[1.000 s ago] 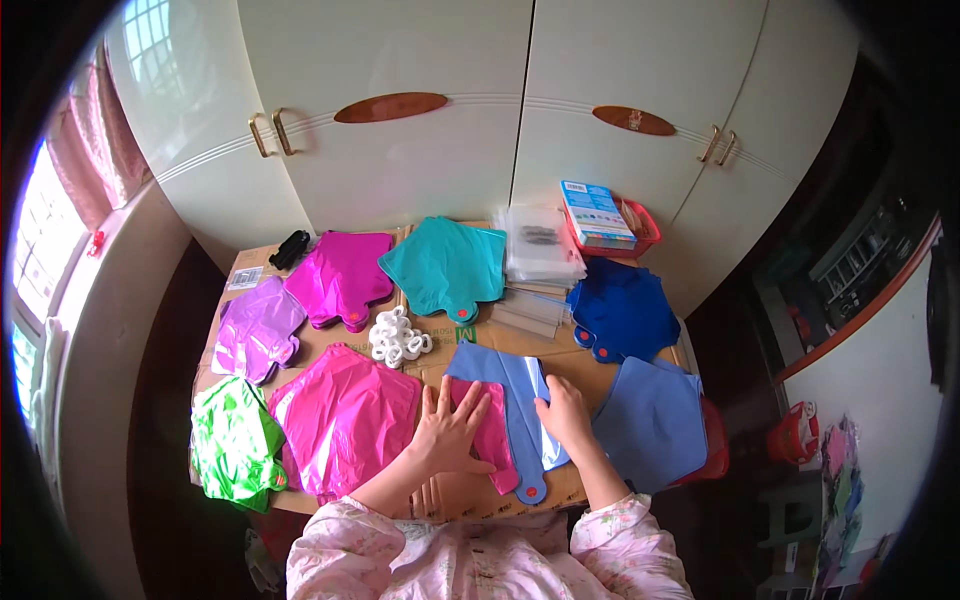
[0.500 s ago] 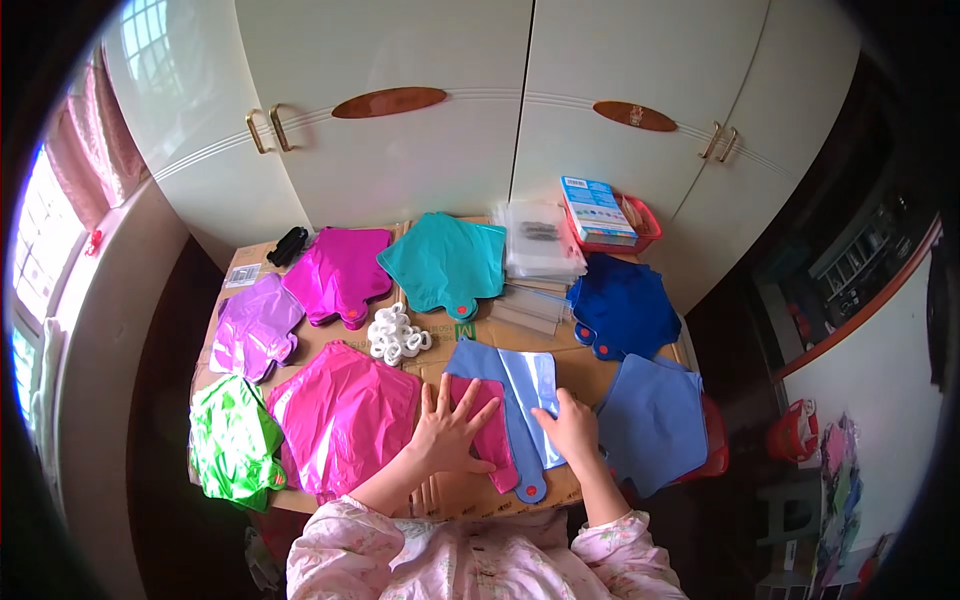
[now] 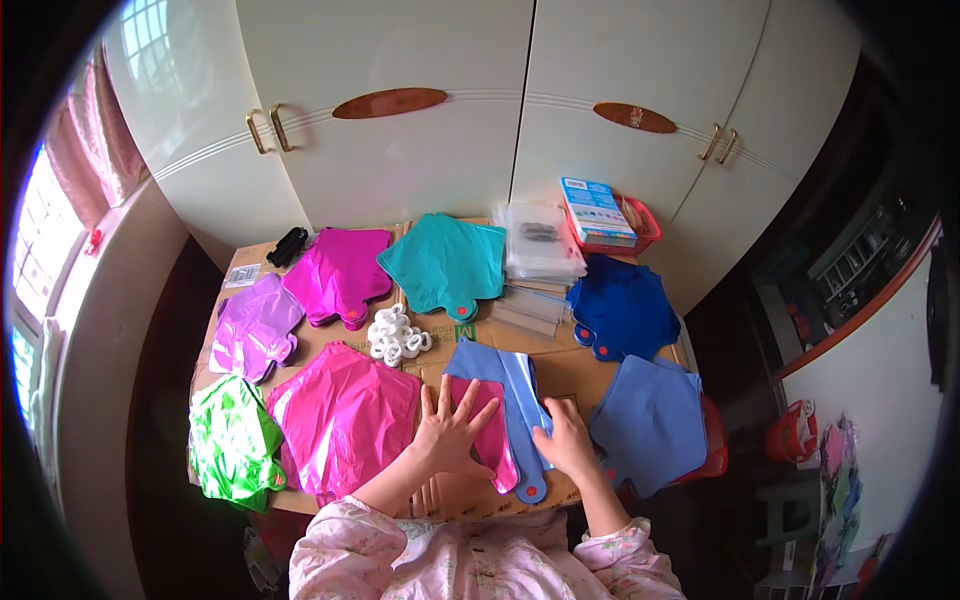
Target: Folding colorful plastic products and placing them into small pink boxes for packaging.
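My left hand (image 3: 452, 432) lies flat with fingers spread on a pink foil balloon (image 3: 488, 432) that sits on top of a light blue foil balloon (image 3: 500, 375). My right hand (image 3: 562, 438) presses on the right edge of that blue balloon, which looks folded over along its length. Both lie near the front edge of a cardboard-covered table (image 3: 585, 372).
Flat foil balloons lie in piles around the table: green (image 3: 232, 440), hot pink (image 3: 345, 415), lilac (image 3: 255, 325), magenta (image 3: 340, 275), teal (image 3: 445, 262), dark blue (image 3: 622, 305), mid blue (image 3: 652, 420). White rings (image 3: 396, 337), clear bags (image 3: 543, 245), a red basket (image 3: 640, 228) with a box. Cupboard doors behind.
My right hand has slid down and toward me along the blue balloon's right edge. My left hand has stayed on the pink balloon.
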Motion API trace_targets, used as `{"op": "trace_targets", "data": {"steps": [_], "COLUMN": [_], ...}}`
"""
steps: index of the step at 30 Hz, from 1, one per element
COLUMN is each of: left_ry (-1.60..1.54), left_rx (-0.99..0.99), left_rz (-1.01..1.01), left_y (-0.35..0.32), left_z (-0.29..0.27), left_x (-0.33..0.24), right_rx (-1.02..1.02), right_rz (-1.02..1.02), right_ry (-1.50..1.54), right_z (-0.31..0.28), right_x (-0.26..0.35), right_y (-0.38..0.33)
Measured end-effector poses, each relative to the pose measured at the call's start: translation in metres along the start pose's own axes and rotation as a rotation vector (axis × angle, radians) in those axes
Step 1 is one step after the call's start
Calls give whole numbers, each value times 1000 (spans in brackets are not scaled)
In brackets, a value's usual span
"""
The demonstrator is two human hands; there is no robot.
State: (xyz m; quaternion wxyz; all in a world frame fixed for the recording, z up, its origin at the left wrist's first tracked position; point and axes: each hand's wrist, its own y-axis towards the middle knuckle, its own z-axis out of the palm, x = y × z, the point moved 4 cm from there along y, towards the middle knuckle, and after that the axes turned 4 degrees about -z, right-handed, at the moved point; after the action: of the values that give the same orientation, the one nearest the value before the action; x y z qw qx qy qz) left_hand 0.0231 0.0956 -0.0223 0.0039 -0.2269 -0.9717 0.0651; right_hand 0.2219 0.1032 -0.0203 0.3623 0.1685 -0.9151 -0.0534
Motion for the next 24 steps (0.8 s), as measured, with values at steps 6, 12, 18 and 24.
{"op": "trace_targets", "data": {"steps": [6, 12, 18, 24], "left_ry": [-6, 18, -111, -801], "left_rx": [-44, 1, -38, -261], "left_rz": [14, 8, 52, -208], "left_y": [-1, 1, 3, 18], "left_z": [4, 10, 12, -11], "left_x": [3, 3, 11, 48], "right_rx": [-43, 7, 2, 7], "right_rz": [-169, -324, -350, -342], "right_ry": [-40, -349, -391, -405], "right_z": [31, 50, 52, 53], "right_x": [35, 48, 47, 48], "right_y": [-14, -24, -25, -25]}}
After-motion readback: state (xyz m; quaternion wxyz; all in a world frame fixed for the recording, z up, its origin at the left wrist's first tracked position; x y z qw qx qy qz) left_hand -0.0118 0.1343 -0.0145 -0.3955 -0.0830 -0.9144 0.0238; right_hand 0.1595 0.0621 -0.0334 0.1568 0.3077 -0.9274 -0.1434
